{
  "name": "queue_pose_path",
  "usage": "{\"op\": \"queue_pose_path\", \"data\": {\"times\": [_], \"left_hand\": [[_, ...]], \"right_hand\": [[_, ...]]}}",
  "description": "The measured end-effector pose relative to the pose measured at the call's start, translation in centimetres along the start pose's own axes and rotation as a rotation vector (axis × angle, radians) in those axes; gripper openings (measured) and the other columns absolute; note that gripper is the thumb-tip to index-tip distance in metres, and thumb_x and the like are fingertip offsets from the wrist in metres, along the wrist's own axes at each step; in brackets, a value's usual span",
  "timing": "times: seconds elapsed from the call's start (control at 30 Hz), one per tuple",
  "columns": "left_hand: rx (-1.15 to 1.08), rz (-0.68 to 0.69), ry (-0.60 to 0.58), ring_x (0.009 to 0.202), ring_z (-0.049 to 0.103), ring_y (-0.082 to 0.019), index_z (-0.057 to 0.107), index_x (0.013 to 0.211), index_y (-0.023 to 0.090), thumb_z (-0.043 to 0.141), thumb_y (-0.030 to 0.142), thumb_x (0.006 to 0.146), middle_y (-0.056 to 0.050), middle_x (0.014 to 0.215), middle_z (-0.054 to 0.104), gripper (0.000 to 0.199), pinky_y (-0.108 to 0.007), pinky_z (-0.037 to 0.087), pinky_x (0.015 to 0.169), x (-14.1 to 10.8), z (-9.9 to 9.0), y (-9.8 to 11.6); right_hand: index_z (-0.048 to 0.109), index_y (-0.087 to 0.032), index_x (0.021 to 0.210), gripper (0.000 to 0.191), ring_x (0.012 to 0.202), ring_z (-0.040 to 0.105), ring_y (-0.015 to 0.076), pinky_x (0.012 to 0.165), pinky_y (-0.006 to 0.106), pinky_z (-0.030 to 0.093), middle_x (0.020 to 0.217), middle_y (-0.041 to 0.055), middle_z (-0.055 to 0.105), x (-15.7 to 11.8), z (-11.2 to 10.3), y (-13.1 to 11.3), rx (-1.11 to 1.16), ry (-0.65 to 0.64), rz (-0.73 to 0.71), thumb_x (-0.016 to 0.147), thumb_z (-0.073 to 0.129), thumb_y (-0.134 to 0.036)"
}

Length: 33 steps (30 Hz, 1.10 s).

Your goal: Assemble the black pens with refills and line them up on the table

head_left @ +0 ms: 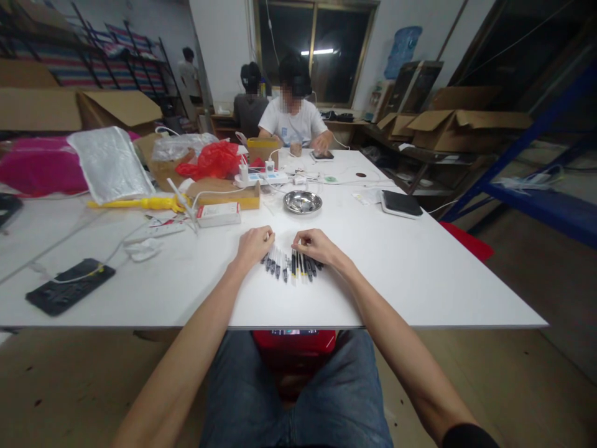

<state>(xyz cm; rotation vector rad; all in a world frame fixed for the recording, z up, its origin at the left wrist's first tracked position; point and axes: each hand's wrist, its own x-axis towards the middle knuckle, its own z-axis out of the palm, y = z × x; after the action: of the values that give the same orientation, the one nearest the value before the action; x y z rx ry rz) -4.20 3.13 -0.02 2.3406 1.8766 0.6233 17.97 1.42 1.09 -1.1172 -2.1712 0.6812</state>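
Nearer the counter's (420,286) front edge than the metal dish (303,202), clear pen pieces (278,264) and thin black rods (293,262) are laid in a loose fan. Their long axes run roughly from the dish side toward the front edge; the clear pieces' dark ends and the rods' yellow ends point to that edge. By the clear pieces' far ends, the left hand (254,246) is held with its fingers drawn together; whether anything is pinched cannot be told. At the rods' far ends, the right hand's (318,246) thumb and forefinger are closed; their grip is unclear. Left of the dish, a red-and-white box (218,214) bears print too small to be read.
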Motion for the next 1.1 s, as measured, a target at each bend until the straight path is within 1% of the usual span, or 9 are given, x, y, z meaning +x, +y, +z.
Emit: {"op": "queue_pose_path", "data": {"times": [0.13, 0.3, 0.43, 0.5, 0.57, 0.67, 0.87, 0.97, 1.1], "left_hand": [[0.008, 0.021, -0.009, 0.083, 0.067, -0.021, 0.068, 0.094, 0.025, 0.041, 0.033, 0.097, -0.004, 0.084, 0.073, 0.028, -0.028, 0.036, 0.065, -0.1, -0.1, -0.1], [-0.057, 0.014, -0.004, 0.085, 0.066, -0.021, 0.063, 0.098, 0.024, 0.040, 0.030, 0.098, -0.004, 0.085, 0.071, 0.024, -0.027, 0.039, 0.071, -0.2, -0.4, 0.0], [-0.194, 0.089, 0.097, 0.096, 0.062, -0.020, 0.058, 0.096, 0.022, 0.040, 0.023, 0.097, -0.006, 0.097, 0.067, 0.018, -0.029, 0.044, 0.084, 0.0, -0.2, -0.3], [-0.276, 0.137, 0.169, 0.100, 0.059, -0.020, 0.056, 0.097, 0.021, 0.039, 0.017, 0.094, -0.007, 0.101, 0.064, 0.017, -0.031, 0.045, 0.089, 0.2, 0.1, -0.7], [-0.343, 0.167, 0.235, 0.101, 0.058, -0.021, 0.054, 0.097, 0.022, 0.037, 0.009, 0.090, -0.007, 0.100, 0.061, 0.022, -0.034, 0.045, 0.091, 0.4, 0.6, -1.1], [-0.384, 0.211, 0.277, 0.102, 0.055, -0.022, 0.051, 0.095, 0.022, 0.035, 0.003, 0.085, -0.007, 0.099, 0.057, 0.026, -0.036, 0.044, 0.094, 0.8, 1.2, -1.6], [-0.382, 0.228, 0.253, 0.096, 0.054, -0.023, 0.050, 0.088, 0.023, 0.034, 0.013, 0.095, -0.007, 0.096, 0.056, 0.020, -0.038, 0.044, 0.089, 0.9, 1.4, -1.8], [-0.363, 0.254, 0.224, 0.096, 0.054, -0.023, 0.051, 0.087, 0.022, 0.034, 0.015, 0.097, -0.006, 0.097, 0.058, 0.020, -0.038, 0.043, 0.090, 0.9, 1.3, -1.7], [-0.357, 0.278, 0.238, 0.103, 0.055, -0.023, 0.052, 0.085, 0.022, 0.034, 0.016, 0.097, -0.007, 0.104, 0.060, 0.023, -0.039, 0.042, 0.095, 0.9, 1.2, -1.6]], "right_hand": [[0.068, -0.014, 0.081, 0.016, 0.062, 0.045, 0.0117, 0.063, 0.024, 0.031, 0.064, -0.0029, 0.054, 0.1, 0.1, 0.9, -0.080, 0.130, 0.021, 0.089, 0.058, -0.026], [0.063, -0.017, 0.092, 0.014, 0.078, 0.051, 0.0170, 0.078, 0.028, 0.038, 0.083, 0.0027, 0.059, 0.2, -0.1, 2.0, -0.165, 0.361, -0.018, 0.090, 0.052, -0.024], [0.054, -0.019, 0.094, 0.010, 0.082, 0.050, 0.0189, 0.079, 0.030, 0.040, 0.090, 0.0035, 0.056, 0.1, -0.4, 2.9, -0.103, 0.580, -0.037, 0.085, 0.049, -0.022], [0.049, -0.020, 0.091, 0.011, 0.081, 0.050, 0.0194, 0.078, 0.031, 0.041, 0.089, 0.0030, 0.054, 0.0, -0.4, 3.3, -0.072, 0.639, -0.034, 0.081, 0.049, -0.020], [0.047, -0.021, 0.090, 0.013, 0.081, 0.051, 0.0199, 0.077, 0.031, 0.041, 0.088, 0.0027, 0.054, 0.0, -0.2, 3.8, -0.048, 0.637, -0.014, 0.077, 0.046, -0.018], [0.049, -0.021, 0.088, 0.013, 0.083, 0.053, 0.0208, 0.077, 0.033, 0.041, 0.088, 0.0038, 0.058, 0.1, 0.0, 4.3, -0.050, 0.578, 0.033, 0.078, 0.042, -0.017], [0.053, -0.021, 0.075, 0.015, 0.086, 0.053, 0.0236, 0.084, 0.036, 0.039, 0.082, 0.0058, 0.059, 0.2, 0.2, 4.5, -0.093, 0.498, 0.039, 0.081, 0.040, -0.018], [0.053, -0.022, 0.079, 0.017, 0.087, 0.051, 0.0240, 0.085, 0.037, 0.038, 0.084, 0.0059, 0.058, 0.3, 0.3, 4.6, -0.102, 0.471, 0.036, 0.084, 0.037, -0.017], [0.052, -0.022, 0.085, 0.019, 0.089, 0.050, 0.0245, 0.085, 0.037, 0.038, 0.088, 0.0062, 0.058, 0.3, 0.5, 4.6, -0.127, 0.443, 0.027, 0.090, 0.033, -0.018]]}}
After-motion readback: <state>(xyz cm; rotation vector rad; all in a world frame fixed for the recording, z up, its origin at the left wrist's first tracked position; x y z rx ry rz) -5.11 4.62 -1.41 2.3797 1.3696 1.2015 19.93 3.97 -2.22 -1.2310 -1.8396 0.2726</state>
